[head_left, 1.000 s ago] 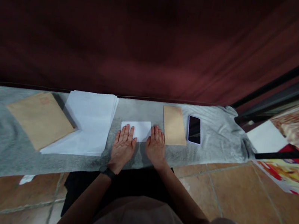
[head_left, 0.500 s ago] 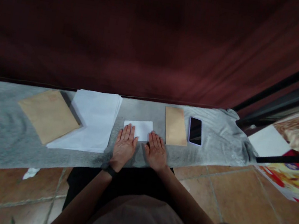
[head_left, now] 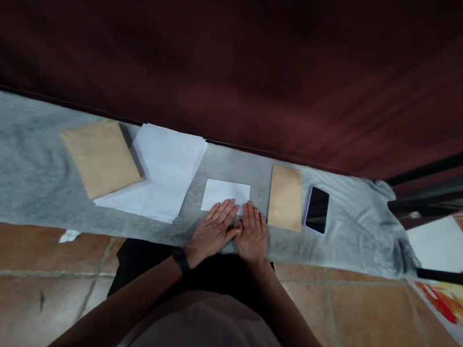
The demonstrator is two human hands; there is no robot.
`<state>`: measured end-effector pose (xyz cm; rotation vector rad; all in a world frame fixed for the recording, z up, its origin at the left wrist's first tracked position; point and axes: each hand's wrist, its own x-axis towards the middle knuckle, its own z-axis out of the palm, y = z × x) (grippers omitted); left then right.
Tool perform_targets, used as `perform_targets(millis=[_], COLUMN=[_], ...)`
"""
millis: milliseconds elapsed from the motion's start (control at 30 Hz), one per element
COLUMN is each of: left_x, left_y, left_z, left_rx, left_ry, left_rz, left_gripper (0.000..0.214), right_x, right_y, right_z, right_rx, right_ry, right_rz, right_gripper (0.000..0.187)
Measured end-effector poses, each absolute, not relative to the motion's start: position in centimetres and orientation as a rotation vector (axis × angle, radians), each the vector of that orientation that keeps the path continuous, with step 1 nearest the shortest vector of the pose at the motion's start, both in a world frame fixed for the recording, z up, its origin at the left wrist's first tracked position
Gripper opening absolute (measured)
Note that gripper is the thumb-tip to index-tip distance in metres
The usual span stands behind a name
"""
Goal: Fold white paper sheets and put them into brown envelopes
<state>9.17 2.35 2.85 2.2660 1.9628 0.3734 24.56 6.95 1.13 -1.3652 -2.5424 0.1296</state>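
Observation:
A small white rectangle of folded-looking paper (head_left: pixel 223 193) lies flat on the grey cloth in front of me. My left hand (head_left: pixel 212 230) rests flat with fingers stretched over its near edge. Beside it, my right hand (head_left: pixel 253 237) lies flat too, its fingertips at the paper's near right corner. The thumbs of both hands meet or nearly meet. Just right of my right hand is a brown envelope (head_left: pixel 286 199). To the left lies a stack of large white sheets (head_left: pixel 165 175), partly under a pile of brown envelopes (head_left: pixel 101 158).
A phone (head_left: pixel 317 209) with a pale purple case lies right of the single envelope. Grey cloth (head_left: pixel 9 162) covers the narrow surface, backed by a dark red curtain (head_left: pixel 230 68). Dark bars (head_left: pixel 457 162) and a colourful printed bag (head_left: pixel 456 309) stand at the right. White scrap (head_left: pixel 69 236) lies on the tiled floor.
My left hand has slid right along the paper's near edge, closer to my right hand. The whole view has shifted and tilted slightly; the other things stay in place.

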Motion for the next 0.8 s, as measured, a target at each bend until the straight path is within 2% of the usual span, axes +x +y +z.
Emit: perform_targets(millis=[367,567,800], left_x=[6.9,7.0,7.1], left_y=[0.0,0.1,0.1], left_z=[3.0,2.6,2.8], left_rx=[2.227,2.214,2.197], left_ry=[2.006,1.989,2.007], left_rz=[0.395,0.398,0.402], left_gripper=[0.073,0.067,0.062], right_x=[24.5,22.0,22.3], right_y=[7.3,8.3,8.7], right_z=[1.4,2.4,2.1], right_rx=[-1.287,-1.002,-1.093], right_ry=[-2.53,-2.749,-2.736], right_rz=[0.166,0.303,0.243], right_gripper=[0.055,0.053,0.053])
